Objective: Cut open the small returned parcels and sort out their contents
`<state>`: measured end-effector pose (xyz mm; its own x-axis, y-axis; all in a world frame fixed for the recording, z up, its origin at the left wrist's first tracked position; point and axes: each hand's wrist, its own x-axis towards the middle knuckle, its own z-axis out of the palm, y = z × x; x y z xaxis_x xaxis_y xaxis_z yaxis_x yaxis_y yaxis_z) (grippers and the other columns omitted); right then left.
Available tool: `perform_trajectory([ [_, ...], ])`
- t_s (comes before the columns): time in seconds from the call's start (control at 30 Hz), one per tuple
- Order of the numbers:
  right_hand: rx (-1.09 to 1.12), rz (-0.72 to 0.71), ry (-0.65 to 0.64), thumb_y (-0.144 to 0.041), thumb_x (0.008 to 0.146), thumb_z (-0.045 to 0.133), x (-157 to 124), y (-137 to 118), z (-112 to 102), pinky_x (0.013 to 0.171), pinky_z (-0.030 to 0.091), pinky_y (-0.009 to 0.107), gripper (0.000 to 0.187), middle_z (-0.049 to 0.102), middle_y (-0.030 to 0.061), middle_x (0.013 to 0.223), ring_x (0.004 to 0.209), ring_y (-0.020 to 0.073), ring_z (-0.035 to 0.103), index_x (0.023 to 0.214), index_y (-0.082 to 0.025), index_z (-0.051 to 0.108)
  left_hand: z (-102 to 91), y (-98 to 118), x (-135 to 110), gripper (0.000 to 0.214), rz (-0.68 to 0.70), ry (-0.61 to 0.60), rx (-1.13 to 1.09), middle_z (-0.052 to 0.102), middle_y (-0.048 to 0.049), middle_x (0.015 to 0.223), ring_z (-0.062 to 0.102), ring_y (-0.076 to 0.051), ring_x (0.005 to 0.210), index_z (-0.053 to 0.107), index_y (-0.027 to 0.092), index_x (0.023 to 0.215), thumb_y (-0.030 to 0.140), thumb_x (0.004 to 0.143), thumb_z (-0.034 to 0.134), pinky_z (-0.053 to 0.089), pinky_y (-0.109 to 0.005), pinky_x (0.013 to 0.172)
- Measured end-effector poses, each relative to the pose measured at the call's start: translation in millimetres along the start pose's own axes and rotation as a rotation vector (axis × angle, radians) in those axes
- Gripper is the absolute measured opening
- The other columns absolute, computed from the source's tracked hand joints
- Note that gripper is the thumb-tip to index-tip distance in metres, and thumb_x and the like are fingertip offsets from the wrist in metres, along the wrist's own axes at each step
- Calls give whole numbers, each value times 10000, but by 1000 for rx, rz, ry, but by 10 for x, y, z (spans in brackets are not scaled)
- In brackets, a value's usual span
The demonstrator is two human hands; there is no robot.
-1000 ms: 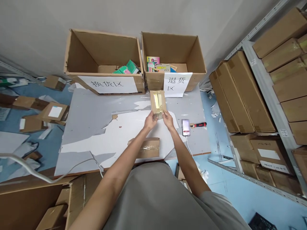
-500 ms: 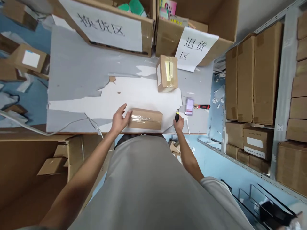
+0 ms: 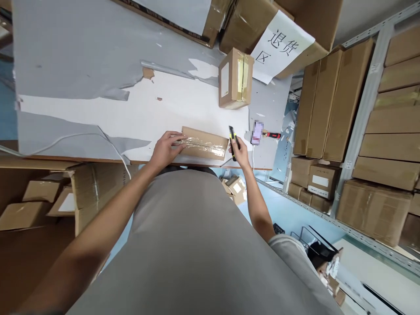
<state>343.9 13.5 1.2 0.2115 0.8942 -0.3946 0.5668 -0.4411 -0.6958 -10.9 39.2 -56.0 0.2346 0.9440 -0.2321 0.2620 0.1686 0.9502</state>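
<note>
A small taped cardboard box (image 3: 205, 144) lies flat near the table's front edge, with clear tape along its top. My left hand (image 3: 166, 149) grips its left end, fingers and thumb bent over that end. In my right hand (image 3: 241, 153) is a black and yellow utility knife (image 3: 232, 142), held just off the box's right end with its tip pointing away from me. Whether the blade is out cannot be made out.
A second taped box (image 3: 236, 78) stands farther back. Right of the knife lie a phone (image 3: 257, 132) on a cable and a red-black handled tool (image 3: 273, 135). Large cartons (image 3: 249, 26) line the table's back. Shelving with boxes (image 3: 328, 118) stands at right; an open carton (image 3: 95, 192) is at front left.
My right hand has brought the knife up and left, close to the box. My left hand has closed on the box's left end. The view has shifted.
</note>
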Motion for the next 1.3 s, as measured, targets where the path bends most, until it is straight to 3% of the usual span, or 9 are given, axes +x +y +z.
perform_trajectory([
  [0.17,-423,-300,-266,-507,1258,549,-303,-636,331,1158,653,388,442,831,68,1494,1375,293,789,1600,-316,753,-18,-150,122,470,10,-50,-70,709,-117,1354,765,-290,1180,910,225,1336,401,902,871,728,-488,1092],
  [0.3,-784,-317,-336,-450,1284,520,-386,-994,587,1075,658,367,465,836,91,1409,1270,306,814,1710,-362,685,-37,-194,211,438,-29,-88,-113,696,-114,1323,760,-259,1081,918,208,1290,337,872,895,723,-493,1078],
  [0.43,-922,-325,-324,-450,1296,490,-354,-1123,705,1025,636,321,475,820,102,1347,1212,287,807,1725,-349,668,-62,-206,264,376,-65,-108,-169,685,-93,1289,755,-249,1056,923,210,1193,321,834,941,721,-489,1074],
  [0.77,-1049,-340,-334,-387,1291,501,-360,-1221,698,1022,637,332,445,808,113,1372,1222,287,783,1699,-326,667,42,-235,277,397,-28,-95,-183,693,-103,1298,773,-249,1058,897,215,1242,350,871,943,735,-459,1018],
  [1.1,-1208,-345,-448,-111,1243,377,-317,-1649,744,1036,634,411,511,767,197,1461,1328,334,765,1673,-226,628,90,-252,304,414,-36,-49,-169,701,-120,1298,768,-290,1045,910,225,1217,334,817,925,745,-501,1004],
  [1.3,-1310,-292,-498,-69,1232,344,-354,-1761,508,1017,638,400,529,782,218,1455,1348,329,783,1628,-175,678,44,-186,273,338,-70,-38,-116,714,-111,1325,758,-252,1028,903,206,1155,295,829,903,731,-423,960],
])
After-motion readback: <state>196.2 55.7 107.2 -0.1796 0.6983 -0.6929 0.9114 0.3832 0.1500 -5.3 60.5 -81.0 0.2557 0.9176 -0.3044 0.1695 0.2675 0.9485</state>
